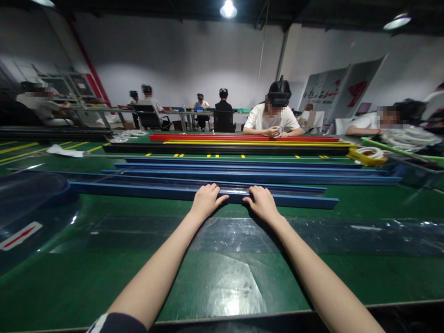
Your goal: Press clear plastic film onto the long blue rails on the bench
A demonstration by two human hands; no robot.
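Observation:
A long blue plastic channel point(298, 200) lies crosswise on the green table, nearest to me among several blue lengths. My left hand point(207, 200) grips its near wall left of centre, fingers over the top and thumb along the front. Just to the right, my right hand point(262, 201) holds the same wall in a like way, thumb pointing at the other thumb. Between the hands something glossy shows inside the channel; I cannot tell whether it is clear film. The fingertips are partly hidden behind the wall. Closer to me, a clear plastic strip point(236, 233) lies flat.
More blue channels point(260, 175) lie behind, then black point(225, 149), yellow point(260, 143) and red point(243, 138) lengths. At left, a large curl of clear plastic point(31, 203) carries a red-arrow label. A yellow tray point(367, 157) stands at right. A co-worker point(272, 115) sits opposite.

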